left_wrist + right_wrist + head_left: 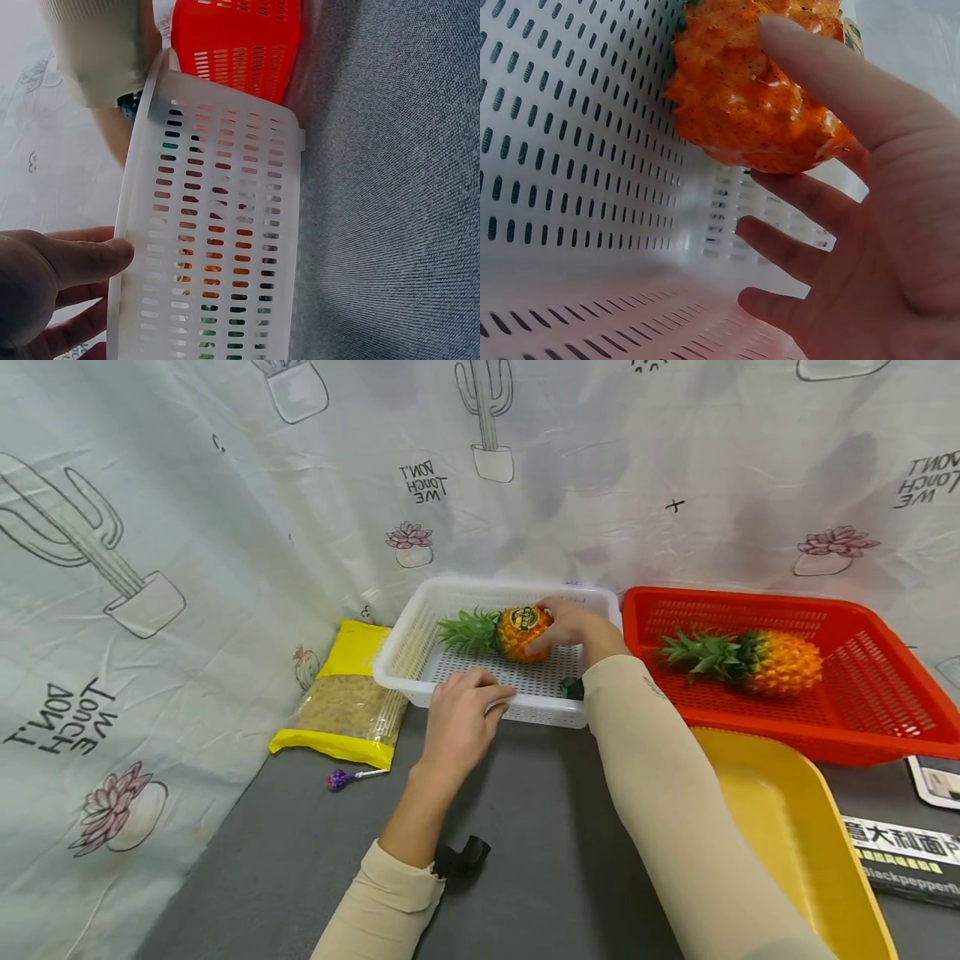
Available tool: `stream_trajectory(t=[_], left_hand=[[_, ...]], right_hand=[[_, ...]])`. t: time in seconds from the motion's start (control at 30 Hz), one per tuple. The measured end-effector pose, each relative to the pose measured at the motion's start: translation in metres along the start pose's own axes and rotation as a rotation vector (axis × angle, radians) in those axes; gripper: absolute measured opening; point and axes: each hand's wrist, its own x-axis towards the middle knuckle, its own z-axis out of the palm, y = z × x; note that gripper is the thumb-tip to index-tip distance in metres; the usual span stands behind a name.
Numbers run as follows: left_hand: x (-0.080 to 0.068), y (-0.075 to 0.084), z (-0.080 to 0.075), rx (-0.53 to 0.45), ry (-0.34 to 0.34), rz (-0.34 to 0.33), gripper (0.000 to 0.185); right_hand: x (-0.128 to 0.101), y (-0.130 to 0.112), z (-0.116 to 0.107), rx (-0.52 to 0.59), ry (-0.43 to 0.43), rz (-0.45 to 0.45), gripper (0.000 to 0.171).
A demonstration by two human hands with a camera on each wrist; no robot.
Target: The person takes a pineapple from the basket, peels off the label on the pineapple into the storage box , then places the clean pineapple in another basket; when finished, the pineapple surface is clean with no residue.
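A small orange pineapple with green leaves and a dark round label lies in the white plastic basket, its leaves toward the left. My right hand holds its base end between thumb and index finger; in the right wrist view the other fingers are spread below the fruit. My left hand grips the front rim of the basket, and the left wrist view has the thumb outside the rim with the fingers behind it.
Right of the white basket stands a red basket holding another pineapple. A yellow tray is in front of it, beside a black printed package. At left lie a yellow bag and a lollipop. A patterned curtain hangs behind.
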Motion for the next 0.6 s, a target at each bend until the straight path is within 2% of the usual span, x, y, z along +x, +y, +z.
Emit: stream_trajectory(t=[0.4,0.6], left_hand=[[-0.0012,-0.0004,0.0005,0.014,0.004,0.011,0.019],[-0.0005,-0.0011,0.0002,0.03,-0.006,0.006,0.02]], right_hand=[[0.0031,0.0051,0.0042,0.081,0.054,-0.07,0.088],[0.0007,0.0032,0.002,0.105,0.049,-0.075,0.087]])
